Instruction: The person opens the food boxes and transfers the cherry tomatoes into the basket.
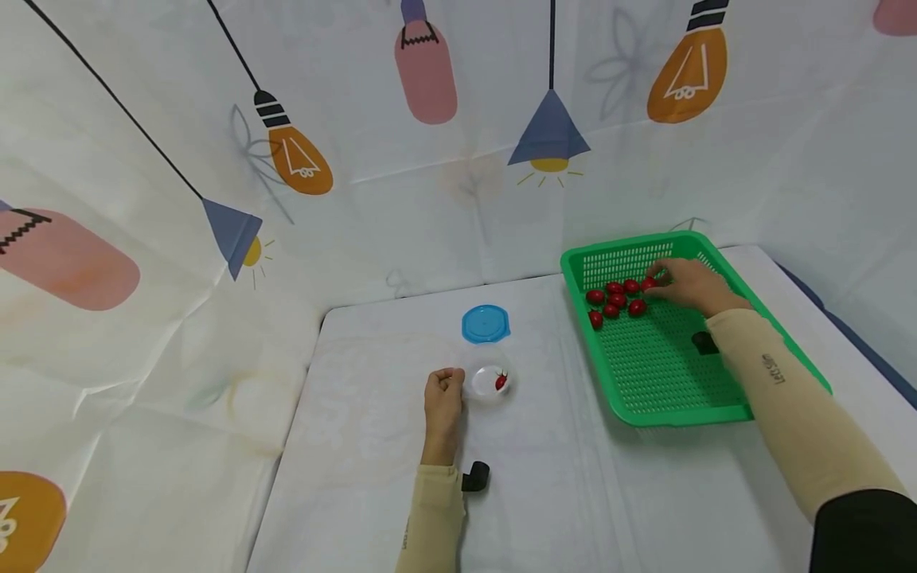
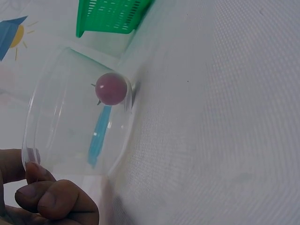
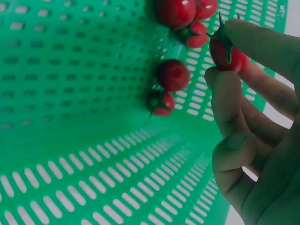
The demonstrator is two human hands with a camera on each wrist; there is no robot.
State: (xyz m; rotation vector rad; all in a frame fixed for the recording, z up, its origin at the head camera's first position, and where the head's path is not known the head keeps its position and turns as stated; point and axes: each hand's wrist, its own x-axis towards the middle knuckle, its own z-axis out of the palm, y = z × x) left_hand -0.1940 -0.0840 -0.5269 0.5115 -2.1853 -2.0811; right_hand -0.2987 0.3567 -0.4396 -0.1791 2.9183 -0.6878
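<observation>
My left hand [image 1: 442, 404] pinches the rim of a clear plastic cup [image 2: 70, 117] between thumb and fingers. A single cherry tomato [image 1: 501, 382] with a green stem lies in the cup, which stands on the white cloth. Over the back part of a green basket [image 1: 622, 390], my right hand [image 1: 689, 286] pinches another cherry tomato [image 3: 225, 52], its green calyx showing in the right wrist view. Several more cherry tomatoes [image 1: 616, 301] lie grouped on the basket's floor, just left of the right hand's fingers.
Behind the cup a round blue lid [image 1: 485, 324] lies flat on the white tablecloth [image 1: 544, 477]. A printed curtain [image 1: 430, 207] with lamp pictures rises at the back and left. The basket's raised rim surrounds the tomatoes on the right side of the table.
</observation>
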